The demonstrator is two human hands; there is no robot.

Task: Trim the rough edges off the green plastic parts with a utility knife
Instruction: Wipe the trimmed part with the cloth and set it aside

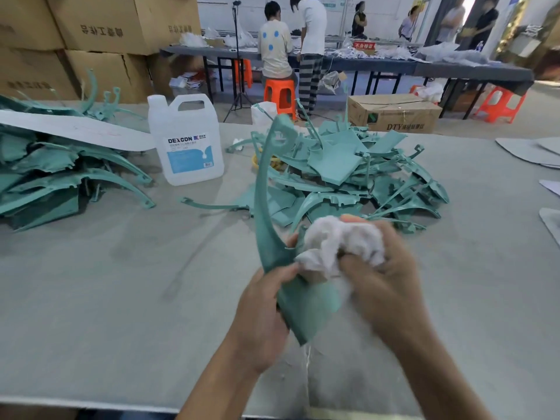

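Observation:
My left hand (266, 301) grips the wide lower end of a long curved green plastic part (266, 189), which stands nearly upright above the grey table (121, 283). My right hand (385, 268) clutches a crumpled white rag (342, 241) and presses it against the part just above my left thumb. A loose thread hangs down from the rag below the part. No utility knife is visible.
A heap of green parts (348, 177) lies behind my hands, and a second stack (60, 171) sits at the far left under a white sheet (75, 128). A white DEXCON jug (188, 140) stands between them. Cardboard boxes, orange stools and people at a bench are beyond the table.

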